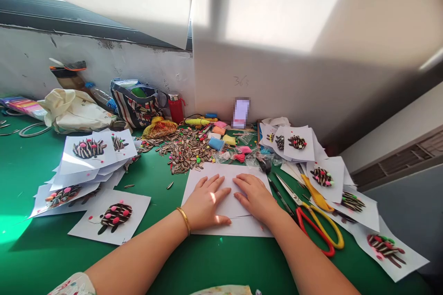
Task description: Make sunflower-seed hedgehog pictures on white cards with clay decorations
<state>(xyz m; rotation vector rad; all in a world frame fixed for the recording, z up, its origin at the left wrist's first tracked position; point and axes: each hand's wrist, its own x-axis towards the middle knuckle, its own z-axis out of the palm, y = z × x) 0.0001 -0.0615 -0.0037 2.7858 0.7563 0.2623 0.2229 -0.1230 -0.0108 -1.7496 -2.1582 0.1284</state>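
Note:
Both hands rest flat on sheets of white paper (230,171) at the middle of the green table (166,258). My left hand (207,200), with a gold bangle at the wrist, has its fingers spread over the left part of the paper. On the right part lies my right hand (254,196), fingers apart. Neither hand holds anything. Just behind the paper is a heap of striped seeds (187,150). To the right of my right hand lie scissors with red and yellow handles (313,216) and a dark pen (282,198).
Cards with seed-and-clay figures lie at left (112,216) and right (330,177). Coloured clay packets (217,143), a red bottle (176,109), a striped bag (136,106) and a cream cloth bag (78,110) stand farther back. A phone (241,113) leans against the wall.

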